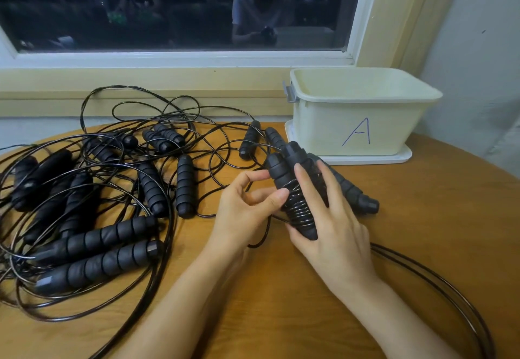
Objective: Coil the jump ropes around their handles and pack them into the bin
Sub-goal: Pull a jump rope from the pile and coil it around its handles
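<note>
Two handles, side by side, are clamped in the right hand. Its fingers are spread over the top, the thumb is under the low end, and the forearm comes in from bottom right. Left hand comes in from bottom centre. Its thumb and forefinger tips are curled onto the left side of the same handles, and the other fingers are curled into the palm. Can't tell if any cord runs through those curled fingers.

Cord is wound in tight turns round the lower half of the handles, between the left thumb tip and the right fingers. A tail drops off the coil under the left hand. Loose loops trail over the table toward the lower right corner.

Just behind the right fingers a spare handle lies on the table, between hand and bin. Bin is cream, marked A, upright at far right on a white lid. It is near the hands, not touching.

Left half of the table holds a pile of ropes: many black handles with cord tangled over and between them, some loops reaching the sill. Dark window behind.
</note>
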